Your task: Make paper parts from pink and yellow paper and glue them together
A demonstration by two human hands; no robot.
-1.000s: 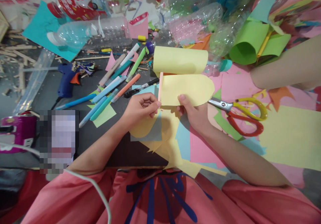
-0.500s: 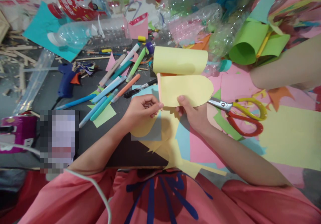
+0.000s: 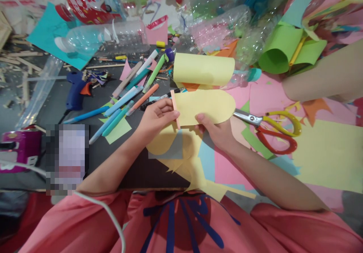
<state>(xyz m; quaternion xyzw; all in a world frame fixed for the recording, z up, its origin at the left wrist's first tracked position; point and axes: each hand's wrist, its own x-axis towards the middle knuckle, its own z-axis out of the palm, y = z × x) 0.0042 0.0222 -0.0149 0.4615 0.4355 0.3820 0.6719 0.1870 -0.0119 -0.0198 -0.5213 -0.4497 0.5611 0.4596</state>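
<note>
Head view: left of the scissors [image 3: 252,119], the curled left hand [image 3: 157,119] pinched a pink strip [image 3: 174,101] against the yellow card [image 3: 207,104], clasped thumb-on-top by the right hand [image 3: 218,130]; aligning seemed underway, likely needing even pressure.

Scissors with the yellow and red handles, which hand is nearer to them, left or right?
Right. The right hand, gripping the yellow paper, is just left of the scissors. The left hand is farther left, pinching the pink strip at the paper's straight end.
</note>
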